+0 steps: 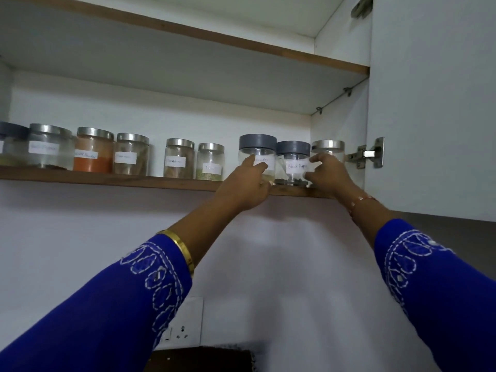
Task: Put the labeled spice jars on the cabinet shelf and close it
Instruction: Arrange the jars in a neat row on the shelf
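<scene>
While both hands reach up, the left hand (245,183) and right hand (326,171) curl fingers around two grey-lidded spice jars (292,163) (light, smooth, likely slippery, best held mid-body) at the cabinet shelf's (107,179) right end.

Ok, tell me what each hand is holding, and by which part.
Left hand: grey-lidded jar, fingers on its glass side. Right hand: Black Pepper jar, fingers on its side by the label.

"Black Pepper" on the grey-lidded jar's label (296,167).
</scene>
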`<state>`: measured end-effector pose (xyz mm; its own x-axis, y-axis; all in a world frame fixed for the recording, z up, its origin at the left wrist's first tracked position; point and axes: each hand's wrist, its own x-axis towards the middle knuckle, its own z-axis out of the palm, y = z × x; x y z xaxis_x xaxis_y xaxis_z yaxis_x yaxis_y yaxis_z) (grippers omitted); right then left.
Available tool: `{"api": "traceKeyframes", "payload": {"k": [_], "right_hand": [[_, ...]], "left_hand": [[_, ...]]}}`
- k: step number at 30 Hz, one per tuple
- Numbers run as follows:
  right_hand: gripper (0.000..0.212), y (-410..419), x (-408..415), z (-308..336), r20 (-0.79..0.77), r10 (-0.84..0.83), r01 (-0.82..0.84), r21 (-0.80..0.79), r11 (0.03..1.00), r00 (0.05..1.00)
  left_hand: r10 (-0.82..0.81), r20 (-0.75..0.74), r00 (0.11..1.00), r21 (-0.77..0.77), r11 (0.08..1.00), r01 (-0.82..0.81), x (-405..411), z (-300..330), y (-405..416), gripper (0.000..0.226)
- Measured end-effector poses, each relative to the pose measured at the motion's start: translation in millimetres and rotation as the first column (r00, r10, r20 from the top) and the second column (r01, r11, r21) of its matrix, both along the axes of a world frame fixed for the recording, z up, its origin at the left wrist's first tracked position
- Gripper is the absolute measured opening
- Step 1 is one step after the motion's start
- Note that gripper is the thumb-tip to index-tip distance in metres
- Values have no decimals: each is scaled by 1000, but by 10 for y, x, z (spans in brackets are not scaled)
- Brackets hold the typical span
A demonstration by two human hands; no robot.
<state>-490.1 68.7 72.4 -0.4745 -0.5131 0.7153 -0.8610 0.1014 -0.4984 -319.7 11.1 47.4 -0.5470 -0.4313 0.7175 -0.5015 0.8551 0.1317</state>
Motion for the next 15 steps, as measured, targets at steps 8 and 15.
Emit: {"api": "traceKeyframes", "payload": {"k": [8, 15], "right_hand": [[44, -266, -110, -77, -238, 92, -70, 101, 992, 967], [32, -451, -213, 75, -238, 115, -46, 277, 960, 965]], "left_hand": [[213, 85, 973, -68, 976, -208, -296, -68, -82, 47], [335, 257, 906, 29, 935, -354, -477, 104, -261, 64]]}}
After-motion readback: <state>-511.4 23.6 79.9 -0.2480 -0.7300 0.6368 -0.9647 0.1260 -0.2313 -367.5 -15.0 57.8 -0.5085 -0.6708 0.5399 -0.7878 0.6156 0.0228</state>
